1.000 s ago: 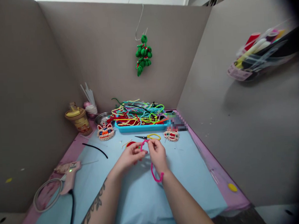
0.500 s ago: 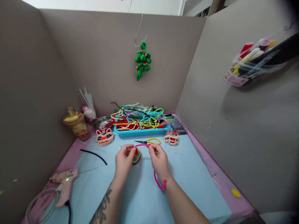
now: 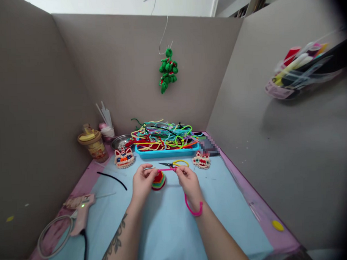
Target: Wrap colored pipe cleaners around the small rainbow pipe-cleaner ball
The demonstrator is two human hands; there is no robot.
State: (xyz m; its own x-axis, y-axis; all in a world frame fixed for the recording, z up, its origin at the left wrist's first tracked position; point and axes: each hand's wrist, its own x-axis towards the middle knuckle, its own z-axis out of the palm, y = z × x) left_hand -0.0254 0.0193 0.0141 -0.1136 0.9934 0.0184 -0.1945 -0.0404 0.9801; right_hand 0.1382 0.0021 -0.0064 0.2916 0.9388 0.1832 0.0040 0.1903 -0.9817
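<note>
A bright pink pipe cleaner [image 3: 167, 169] runs nearly straight between my two hands. My left hand [image 3: 141, 182] pinches one stretch of it between thumb and fingers. My right hand [image 3: 190, 183] is closed on another stretch, and the loose tail curls down by the right wrist. Just beside the left fingertips is a small rainbow-striped piece [image 3: 158, 181] in red, orange, yellow and green; whether the fingers touch it I cannot tell. Behind the pink strand lie small scissors [image 3: 180, 162] with yellow handles.
A blue tray [image 3: 168, 154] heaped with colourful pipe cleaners stands at the back. Two animal-face pieces [image 3: 124, 158] [image 3: 201, 160] flank it. To the left are a black pipe cleaner [image 3: 112, 179], a pink glue gun [image 3: 82, 216] and a lidded cup [image 3: 94, 146]. Grey panels [image 3: 149, 89] enclose the table.
My hands have moved slightly apart, and the pink strand between them is straighter. More of the striped piece shows beside the left hand. The whole view has shifted a little.
</note>
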